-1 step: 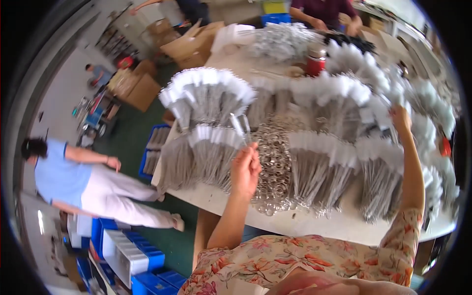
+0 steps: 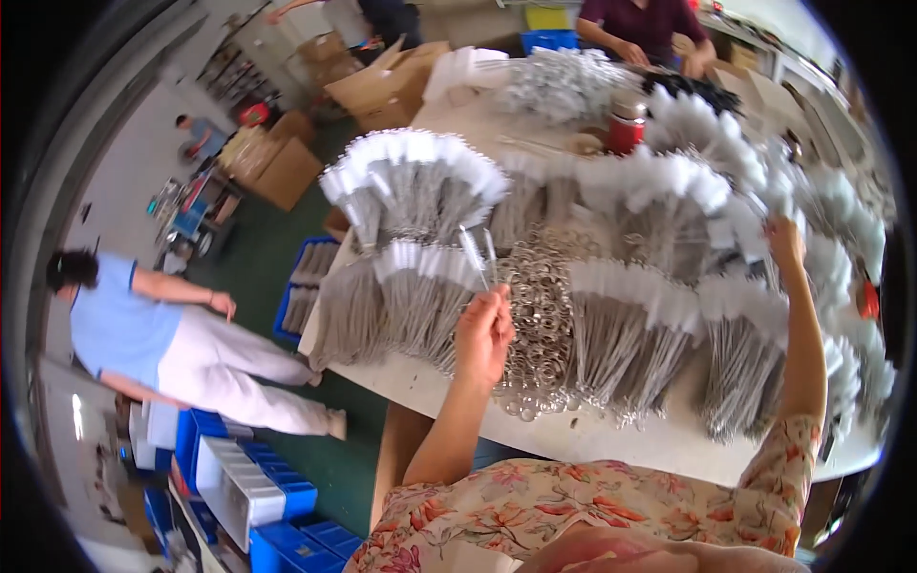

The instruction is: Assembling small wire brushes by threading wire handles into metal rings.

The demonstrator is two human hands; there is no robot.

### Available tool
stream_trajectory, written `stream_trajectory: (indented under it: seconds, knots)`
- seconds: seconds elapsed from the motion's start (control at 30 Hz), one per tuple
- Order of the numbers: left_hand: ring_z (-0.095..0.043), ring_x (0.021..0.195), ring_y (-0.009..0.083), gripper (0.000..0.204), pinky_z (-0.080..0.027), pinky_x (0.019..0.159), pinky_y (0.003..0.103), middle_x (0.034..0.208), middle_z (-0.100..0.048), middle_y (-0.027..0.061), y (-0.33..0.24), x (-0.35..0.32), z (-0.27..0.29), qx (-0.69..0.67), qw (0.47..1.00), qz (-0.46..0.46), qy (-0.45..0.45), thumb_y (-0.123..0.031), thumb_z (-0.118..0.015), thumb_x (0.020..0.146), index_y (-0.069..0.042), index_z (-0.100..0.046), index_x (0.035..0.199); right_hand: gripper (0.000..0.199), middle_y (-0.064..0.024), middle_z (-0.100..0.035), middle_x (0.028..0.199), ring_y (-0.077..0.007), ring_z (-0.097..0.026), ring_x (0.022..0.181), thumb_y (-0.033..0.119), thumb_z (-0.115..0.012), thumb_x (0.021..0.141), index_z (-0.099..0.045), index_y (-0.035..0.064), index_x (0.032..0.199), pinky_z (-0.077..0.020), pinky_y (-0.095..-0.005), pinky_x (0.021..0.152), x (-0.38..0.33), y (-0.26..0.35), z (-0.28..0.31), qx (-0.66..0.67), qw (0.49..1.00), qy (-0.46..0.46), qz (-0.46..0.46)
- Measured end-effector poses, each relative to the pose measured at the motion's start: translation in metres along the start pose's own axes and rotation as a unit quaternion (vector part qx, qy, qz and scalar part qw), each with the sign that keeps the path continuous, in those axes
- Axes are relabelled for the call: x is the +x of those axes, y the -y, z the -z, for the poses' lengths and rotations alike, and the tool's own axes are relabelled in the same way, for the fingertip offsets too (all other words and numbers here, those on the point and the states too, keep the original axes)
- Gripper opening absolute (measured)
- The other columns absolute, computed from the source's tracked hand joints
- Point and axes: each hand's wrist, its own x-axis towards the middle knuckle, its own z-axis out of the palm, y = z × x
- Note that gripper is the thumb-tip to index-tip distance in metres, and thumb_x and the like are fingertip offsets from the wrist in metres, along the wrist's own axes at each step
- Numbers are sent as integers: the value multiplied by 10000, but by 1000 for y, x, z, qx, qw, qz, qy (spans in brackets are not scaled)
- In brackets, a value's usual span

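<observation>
My left hand (image 2: 484,334) is closed in a pinch above the near part of the table. Upright between its fingers stand a couple of thin wire brushes (image 2: 475,250) with white bristle heads. Beside that hand lies a heap of shiny metal rings (image 2: 540,320). Far to the right, my outstretched right hand (image 2: 785,245) has curled fingers among white-headed brushes; what they grip is hidden. Bundled wire brushes (image 2: 425,296) lie left of the rings, and more bundles (image 2: 630,310) lie to the right.
Fanned brushes (image 2: 420,172) and a red jar (image 2: 627,124) stand farther back on the white table (image 2: 368,380). Across it sits a person in a dark red top (image 2: 645,24). At left, a person in a light blue shirt (image 2: 124,310) stands near blue bins (image 2: 287,497).
The whole view has shifted slightly, moving the table things a little to the right in the picture. Both hands keep nearly the same places and grips.
</observation>
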Motion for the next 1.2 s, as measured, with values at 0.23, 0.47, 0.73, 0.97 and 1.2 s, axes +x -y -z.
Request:
stream_trajectory:
  seconds: [0.23,0.47,0.73,0.97,1.2]
  knots:
    - [-346,499,30,217,-266,407,178,655,-458,-24,-19,-49,17,71,996,-18,-50,-207,-476,938,-50,-561,1063,263,-37,-577,960,-124,-579,737,181,-415,932,-494,114,1174,-465,-249,585,93,-40,-7,421,867,-244,110]
    - [-299,471,19,274,-221,390,167,614,-408,-26,-11,-68,49,85,995,10,-42,-242,-443,950,-24,-589,1030,271,-178,-633,829,-276,-636,804,288,-568,819,-567,69,978,-506,-381,694,143,-192,-59,-117,985,-123,-27]
    - [-307,470,27,252,-223,385,173,629,-452,-5,-10,-67,44,89,992,9,-85,-205,-456,940,-13,-599,1017,281,-206,-633,873,-337,-627,834,308,-597,770,-601,65,911,-492,-435,736,100,-137,-64,-71,988,-92,-102]
    - [-319,486,37,263,-249,402,182,636,-450,-1,-15,-82,50,70,996,2,-50,-214,-463,935,0,-600,1004,396,-221,-630,891,-398,-602,873,417,-499,791,-643,48,807,-463,-469,794,73,-136,-6,-29,973,-177,-144]
    - [-343,504,50,286,-280,430,198,630,-449,-1,-19,-67,32,114,992,-37,41,-233,-453,942,4,-602,1001,297,-22,-503,847,-142,-521,811,287,-369,968,-536,42,943,-454,-301,813,21,10,134,604,775,-170,75]
